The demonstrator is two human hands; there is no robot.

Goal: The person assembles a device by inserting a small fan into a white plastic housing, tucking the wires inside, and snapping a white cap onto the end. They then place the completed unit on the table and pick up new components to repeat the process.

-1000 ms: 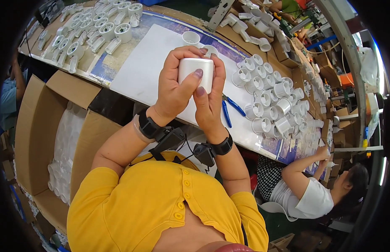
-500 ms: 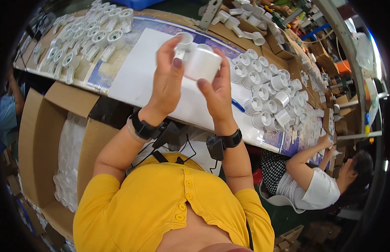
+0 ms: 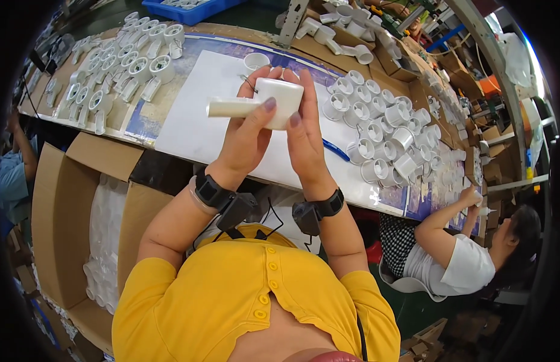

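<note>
Both my hands hold one white plastic fitting above a white sheet on the workbench. The fitting has a round cup body and a side tube pointing left. My left hand grips it from the left, thumb on the front. My right hand holds the cup end from the right. A small white cap sits on the sheet just beyond my fingers. A blue tool lies on the sheet to the right of my right hand.
Several white fittings crowd the bench at right, and more lie at left. An open cardboard box with bagged white parts stands below the bench at left. Another person sits at right, hands on the bench.
My hands have turned the fitting so its side tube now sticks out to the left, and they have lifted it slightly farther over the sheet.
</note>
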